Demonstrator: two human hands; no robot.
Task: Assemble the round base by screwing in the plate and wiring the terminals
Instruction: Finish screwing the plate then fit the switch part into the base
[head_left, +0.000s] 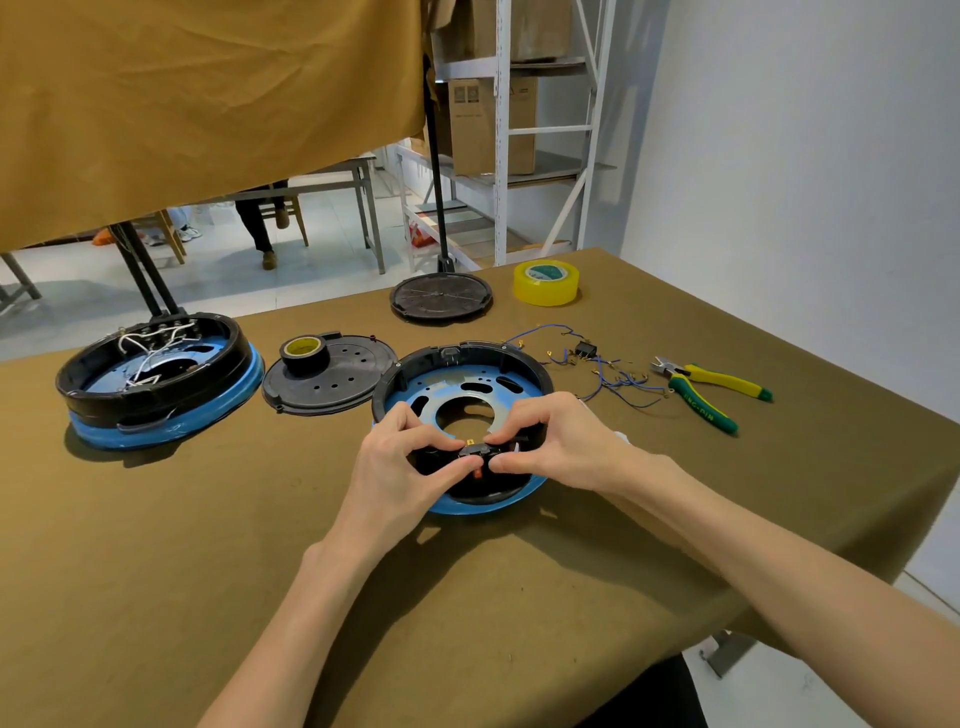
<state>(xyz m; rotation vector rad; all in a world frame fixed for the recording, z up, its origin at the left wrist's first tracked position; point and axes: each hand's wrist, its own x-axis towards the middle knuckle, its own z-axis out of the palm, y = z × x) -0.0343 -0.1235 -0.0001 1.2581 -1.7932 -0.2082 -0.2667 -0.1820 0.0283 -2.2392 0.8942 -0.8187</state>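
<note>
Right now the round base (462, 410) sits at the middle of the surface (208, 545), a black ring around a blue metal plate (457, 395) with a big hole at its centre. At the base's 6 o'clock rim I pinch a small black terminal part (480, 451) with both hands: my left hand (400, 457) curls its thumb and fingertips onto it from 9 o'clock, and my right hand (550, 441) pinches it from 3 o'clock, fingers bent. A bit of orange shows under the part, between my thumbs.

At 2 o'clock from the base lies a loose tangle of blue wires (597, 374) with a small black switch (585, 349), and past them the yellow-and-green pliers (711, 389). At 12 o'clock lies a black round cover (441, 296), with a yellow tape roll (546, 282) just beside it. At 10 o'clock a black perforated disc (337, 379) carries a roll of black tape (304, 353). At 9 o'clock, well apart, a second base (156, 384) holds white wiring.
</note>
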